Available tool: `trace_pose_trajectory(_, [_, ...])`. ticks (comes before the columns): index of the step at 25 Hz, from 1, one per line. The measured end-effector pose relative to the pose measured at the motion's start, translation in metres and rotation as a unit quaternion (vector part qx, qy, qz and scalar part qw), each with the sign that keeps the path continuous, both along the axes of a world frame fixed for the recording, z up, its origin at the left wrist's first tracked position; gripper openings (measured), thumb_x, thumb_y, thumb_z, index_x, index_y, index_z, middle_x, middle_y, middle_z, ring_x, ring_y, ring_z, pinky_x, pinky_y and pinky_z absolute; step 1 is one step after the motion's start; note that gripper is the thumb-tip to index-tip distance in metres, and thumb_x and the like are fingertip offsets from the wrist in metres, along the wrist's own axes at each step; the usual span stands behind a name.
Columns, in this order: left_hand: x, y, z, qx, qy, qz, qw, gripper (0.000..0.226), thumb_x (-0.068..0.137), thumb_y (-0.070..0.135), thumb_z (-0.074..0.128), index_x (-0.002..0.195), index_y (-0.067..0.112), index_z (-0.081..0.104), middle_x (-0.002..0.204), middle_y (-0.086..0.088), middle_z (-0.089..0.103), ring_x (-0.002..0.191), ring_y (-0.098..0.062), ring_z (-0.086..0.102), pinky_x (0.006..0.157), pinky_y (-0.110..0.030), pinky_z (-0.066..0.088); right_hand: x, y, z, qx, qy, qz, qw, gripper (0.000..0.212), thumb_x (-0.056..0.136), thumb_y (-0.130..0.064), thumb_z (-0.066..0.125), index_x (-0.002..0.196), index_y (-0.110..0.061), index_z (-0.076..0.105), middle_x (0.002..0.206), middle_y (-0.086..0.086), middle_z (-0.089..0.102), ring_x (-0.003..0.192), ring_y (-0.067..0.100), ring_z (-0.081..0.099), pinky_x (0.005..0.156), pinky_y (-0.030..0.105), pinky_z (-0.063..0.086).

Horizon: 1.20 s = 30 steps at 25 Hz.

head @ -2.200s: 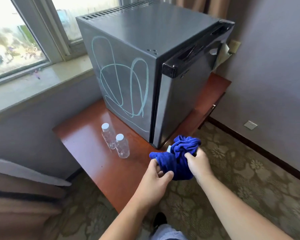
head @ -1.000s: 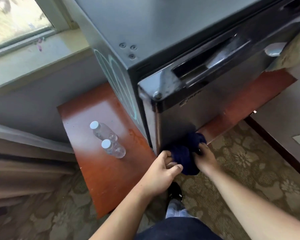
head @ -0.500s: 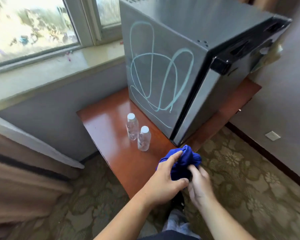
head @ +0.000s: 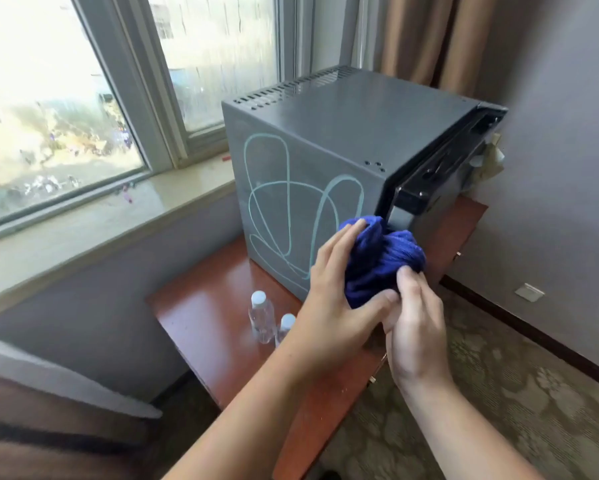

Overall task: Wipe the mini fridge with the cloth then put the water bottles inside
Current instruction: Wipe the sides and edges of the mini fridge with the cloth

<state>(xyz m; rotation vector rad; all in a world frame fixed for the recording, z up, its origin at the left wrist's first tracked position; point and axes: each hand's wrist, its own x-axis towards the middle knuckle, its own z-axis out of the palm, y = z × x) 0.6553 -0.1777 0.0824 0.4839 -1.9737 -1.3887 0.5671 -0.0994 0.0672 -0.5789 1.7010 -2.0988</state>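
In front of the mini fridge (head: 308,188), both the left hand (head: 332,306) and right hand (head: 415,327) grip the bunched blue cloth (head: 377,258), ready to rub off the scribbles, while two water bottles (head: 263,320) wait on the table (head: 201,323).

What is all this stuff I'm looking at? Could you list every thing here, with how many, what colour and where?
dark grey metal mini fridge: one, pale chalky scribbles on its side, door shut, on the table by the window
reddish-brown wooden table: one, under the fridge
clear plastic water bottles with white caps: two, upright on the table beside the fridge
crumpled blue cloth: one, held in front of the fridge's lower corner
window sill: one, beige, behind the table
patterned carpet: beige, on the floor
left hand: gripping the cloth
right hand: pinching the cloth
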Motion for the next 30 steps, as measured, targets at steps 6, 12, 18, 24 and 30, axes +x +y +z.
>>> trace_pose_trajectory(6, [-0.043, -0.062, 0.012, -0.122, 0.023, 0.075, 0.989, 0.075, 0.085, 0.006, 0.073, 0.15, 0.03, 0.043, 0.152, 0.008, 0.042, 0.147, -0.015, 0.039, 0.119, -0.043, 0.036, -0.017, -0.053, 0.021, -0.036, 0.019, 0.014, 0.999, 0.03, 0.098, -0.033, 0.057, 0.096, -0.011, 0.077, 0.1, 0.013, 0.077, 0.1, 0.026, 0.072, 0.095, 0.058, 0.055])
trace_pose_trajectory(12, [-0.052, -0.102, 0.019, -0.122, 0.065, 0.066, 0.988, 0.087, 0.074, -0.016, 0.065, 0.146, 0.031, 0.046, 0.151, 0.0, 0.047, 0.144, -0.02, 0.043, 0.118, -0.042, 0.037, -0.019, -0.083, 0.034, -0.037, 0.012, 0.032, 0.999, 0.04, 0.096, -0.047, 0.059, 0.106, -0.012, 0.076, 0.109, 0.013, 0.077, 0.115, 0.04, 0.068, 0.102, 0.068, 0.046])
trace_pose_trajectory(18, [-0.034, -0.219, 0.023, -0.048, 0.083, 0.063, 0.993, 0.082, 0.079, -0.016, 0.063, 0.145, 0.031, 0.046, 0.151, 0.001, 0.049, 0.145, -0.016, 0.043, 0.119, -0.041, 0.037, 0.004, -0.197, 0.05, -0.039, -0.011, 0.082, 0.996, 0.031, 0.103, -0.028, 0.048, 0.109, -0.016, 0.077, 0.115, 0.01, 0.077, 0.119, 0.029, 0.068, 0.108, 0.059, 0.045])
trace_pose_trajectory(24, [-0.015, -0.364, 0.011, 0.016, 0.102, 0.058, 0.993, 0.07, 0.088, -0.012, 0.06, 0.152, 0.013, 0.044, 0.151, -0.003, 0.054, 0.143, -0.015, 0.048, 0.12, -0.04, 0.038, 0.03, -0.346, 0.059, 0.032, 0.0, 0.096, 0.995, 0.034, 0.091, -0.038, 0.056, 0.103, -0.012, 0.075, 0.117, 0.014, 0.072, 0.118, 0.032, 0.065, 0.109, 0.056, 0.045])
trace_pose_trajectory(30, [-0.007, -0.353, 0.018, 0.056, 0.085, 0.03, 0.994, 0.067, 0.087, -0.011, 0.062, 0.147, 0.017, 0.052, 0.141, 0.006, 0.059, 0.134, -0.004, 0.054, 0.112, -0.026, 0.044, 0.038, -0.336, 0.054, 0.05, -0.011, 0.073, 0.996, 0.034, 0.094, -0.033, 0.059, 0.102, -0.001, 0.065, 0.112, 0.021, 0.068, 0.104, 0.031, 0.066, 0.105, 0.056, 0.048])
